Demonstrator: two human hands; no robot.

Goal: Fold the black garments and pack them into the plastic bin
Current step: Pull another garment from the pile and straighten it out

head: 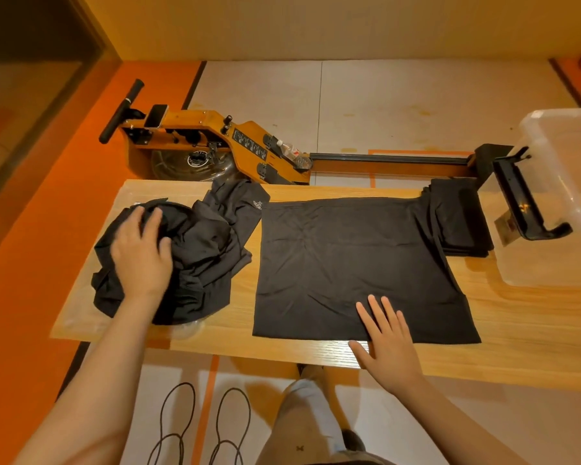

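A black garment (356,263) lies spread flat in the middle of the wooden table (517,337). My right hand (388,333) rests flat with fingers apart on its near edge, holding nothing. A crumpled heap of black garments (208,243) sits at the table's left end, partly on clear plastic wrapping. My left hand (141,253) presses on top of that heap with fingers curled into the cloth. A stack of folded black garments (457,216) lies at the far right, beside the clear plastic bin (564,196) standing on the table's right end.
A wooden rowing machine (215,146) with a long rail and a black foot bar lies on the floor just behind the table. Black cables (195,427) loop on the floor near my legs. An orange wall runs along the left.
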